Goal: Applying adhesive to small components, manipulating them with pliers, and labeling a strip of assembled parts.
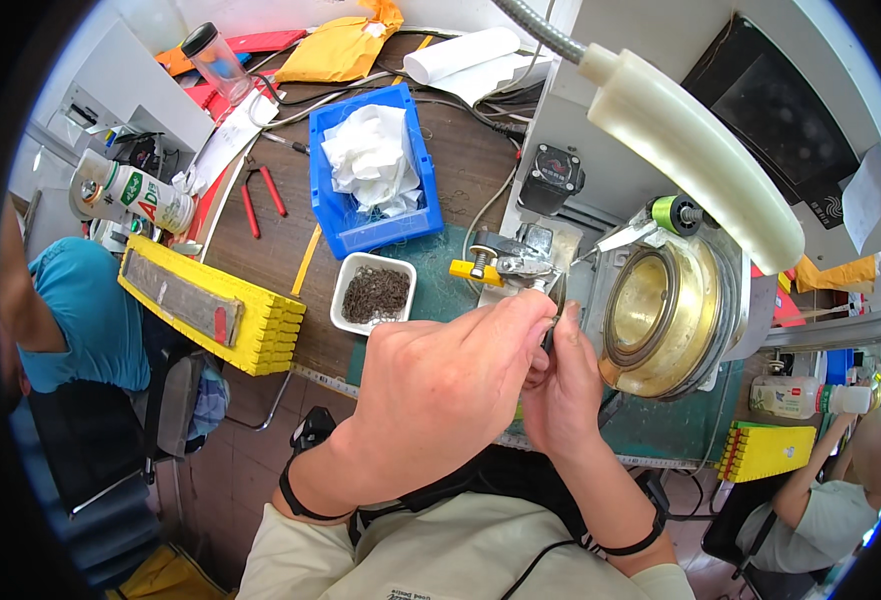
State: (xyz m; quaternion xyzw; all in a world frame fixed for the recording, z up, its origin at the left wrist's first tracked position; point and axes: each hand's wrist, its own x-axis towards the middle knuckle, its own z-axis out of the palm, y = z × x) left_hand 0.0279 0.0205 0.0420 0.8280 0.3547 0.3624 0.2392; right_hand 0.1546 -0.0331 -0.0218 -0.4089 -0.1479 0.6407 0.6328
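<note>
Brown wooden bench (460,170) with green mat (660,420) along near edge. Reddish-brown tiled floor (240,470) below. White lamp (700,150) on flexible neck overhead. Bright, even light.

The 1 fisheye camera on my head looks steeply down, close over my forearms, at the counter (460,175), edges bending toward its rim.

At eleven o'clock on the bench we see a yellow padded envelope (335,48); at nine, a white can (138,195) with red-and-green label; at one, a dark screen (782,118) with white tag (868,197).
</note>
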